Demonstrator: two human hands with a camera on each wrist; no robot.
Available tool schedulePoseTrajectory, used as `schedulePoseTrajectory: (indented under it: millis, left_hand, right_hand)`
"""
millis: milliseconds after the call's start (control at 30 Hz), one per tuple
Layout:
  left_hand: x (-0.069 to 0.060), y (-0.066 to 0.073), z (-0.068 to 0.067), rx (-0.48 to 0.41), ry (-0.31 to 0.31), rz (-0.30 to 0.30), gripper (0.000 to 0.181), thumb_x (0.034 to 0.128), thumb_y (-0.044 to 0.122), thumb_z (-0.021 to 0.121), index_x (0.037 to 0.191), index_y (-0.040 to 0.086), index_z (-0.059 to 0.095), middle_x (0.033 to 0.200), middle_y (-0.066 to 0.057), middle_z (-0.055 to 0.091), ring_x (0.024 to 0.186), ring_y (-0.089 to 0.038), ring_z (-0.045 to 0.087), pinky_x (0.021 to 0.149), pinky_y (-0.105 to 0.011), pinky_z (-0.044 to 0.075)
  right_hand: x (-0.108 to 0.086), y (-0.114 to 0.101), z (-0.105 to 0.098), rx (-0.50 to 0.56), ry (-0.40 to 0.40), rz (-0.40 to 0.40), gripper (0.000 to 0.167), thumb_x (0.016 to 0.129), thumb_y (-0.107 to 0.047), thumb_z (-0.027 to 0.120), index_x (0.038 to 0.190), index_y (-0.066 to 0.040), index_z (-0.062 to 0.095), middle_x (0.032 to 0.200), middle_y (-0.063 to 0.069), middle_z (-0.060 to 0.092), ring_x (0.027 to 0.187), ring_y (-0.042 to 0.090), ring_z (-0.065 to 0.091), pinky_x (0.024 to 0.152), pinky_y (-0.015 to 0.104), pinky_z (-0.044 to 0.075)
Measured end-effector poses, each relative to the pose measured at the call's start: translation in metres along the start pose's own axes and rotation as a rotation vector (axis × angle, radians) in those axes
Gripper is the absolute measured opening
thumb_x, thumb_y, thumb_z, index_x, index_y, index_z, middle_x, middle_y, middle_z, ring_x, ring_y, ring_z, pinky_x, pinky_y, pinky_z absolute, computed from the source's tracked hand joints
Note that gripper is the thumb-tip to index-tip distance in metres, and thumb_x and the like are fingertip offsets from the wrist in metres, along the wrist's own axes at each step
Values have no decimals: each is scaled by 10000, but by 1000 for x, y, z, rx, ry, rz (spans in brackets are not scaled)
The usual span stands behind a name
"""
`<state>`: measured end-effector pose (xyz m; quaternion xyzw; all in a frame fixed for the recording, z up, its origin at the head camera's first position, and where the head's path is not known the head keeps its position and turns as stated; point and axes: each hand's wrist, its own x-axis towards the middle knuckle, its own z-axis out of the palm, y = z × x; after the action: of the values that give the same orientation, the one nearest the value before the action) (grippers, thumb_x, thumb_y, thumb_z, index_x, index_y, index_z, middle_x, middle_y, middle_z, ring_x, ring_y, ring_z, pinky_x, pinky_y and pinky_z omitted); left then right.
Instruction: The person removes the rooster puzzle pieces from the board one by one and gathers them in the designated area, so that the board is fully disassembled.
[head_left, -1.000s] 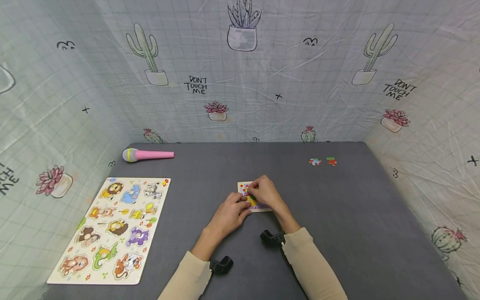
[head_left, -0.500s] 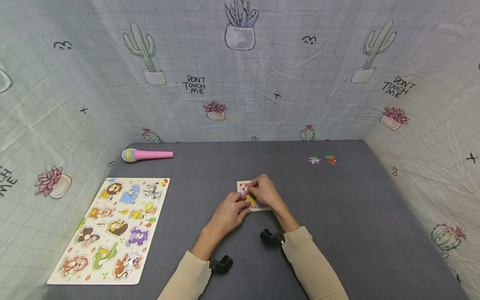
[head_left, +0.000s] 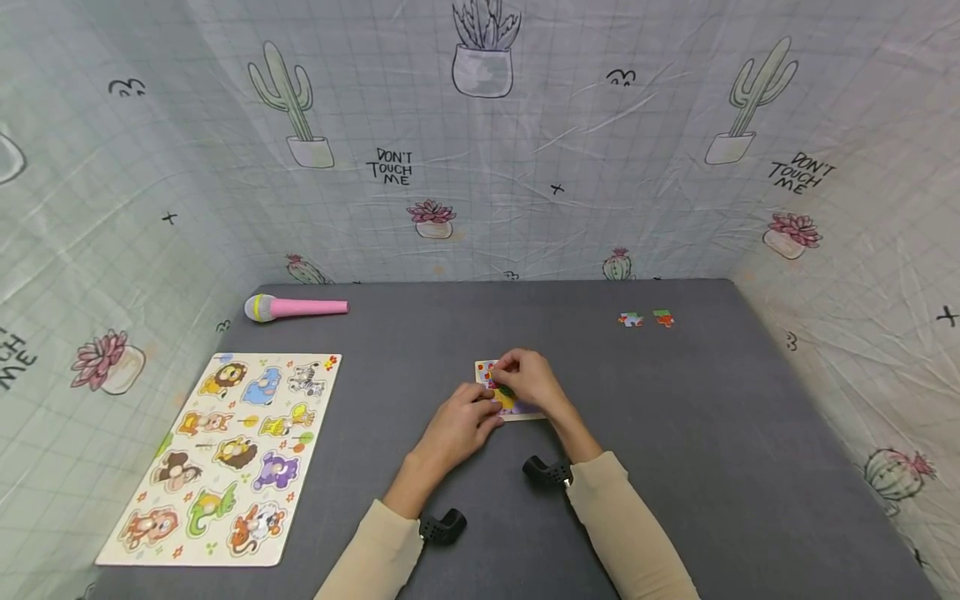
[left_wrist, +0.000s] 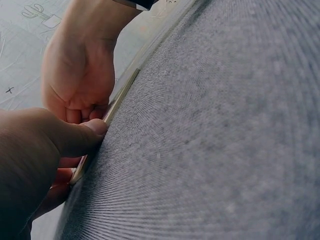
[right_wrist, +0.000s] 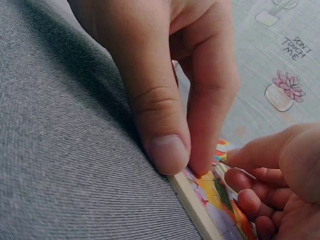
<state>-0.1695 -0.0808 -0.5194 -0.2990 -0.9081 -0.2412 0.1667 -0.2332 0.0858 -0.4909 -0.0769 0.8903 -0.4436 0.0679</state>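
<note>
A small jigsaw puzzle board (head_left: 510,408) with a pale rim and a bright picture lies in the middle of the grey table. My left hand (head_left: 459,423) holds its near-left part: in the right wrist view the thumb (right_wrist: 170,155) presses the rim while the index finger rests on the picture. Over the board's upper area, my right hand (head_left: 531,379) pinches what looks like a small puzzle piece at the picture, mostly hidden by the fingertips. The left wrist view has the board edge-on (left_wrist: 120,97), with the right hand's curled fingers behind it.
Two loose jigsaw pieces, one bluish (head_left: 630,320) and one red and green (head_left: 663,318), lie at the back right. A pink toy microphone (head_left: 307,307) is at the back left. A large animal puzzle board (head_left: 247,492) occupies the left side. Patterned cloth (head_left: 555,225) walls the table.
My right hand's fingertips have shifted slightly up and left over the small puzzle board, and its fingers have bent a little differently. The left hand has stayed in place.
</note>
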Motion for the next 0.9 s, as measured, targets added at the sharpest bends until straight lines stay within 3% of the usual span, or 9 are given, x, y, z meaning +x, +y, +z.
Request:
schedulePoseTrajectory:
  millis: [233,500,900]
  left_hand:
    - [1,2,-2,-3,-16,-4,166,873,217,787,986,96,795,1052,-49,694,1001,-197,613,890,-335,541]
    - [1,2,-2,-2,-15,-9,161,871,212,788,984,97,796,1052,-49,695,1000,-198,616,886,-335,543]
    - [1,2,-3,-8,1,-2,154,862,195,794,983,100,797,1049,-51,699,1004,-206,620,887,-340,542]
  right_hand:
    - [1,3,2,29,24,-4,118,895,-185,749,943,-89,702,875,64,709,733,135,619,646,243,477]
    - [0,5,4,48,8,-50,252,930,-157,705,1177,-105,703,918,57,748,740,131,653,661,270,499]
    - [1,4,7,27,14,-92,289,919,-155,724,1197,-83,702,880,55,737,683,102,613,641,262,481]
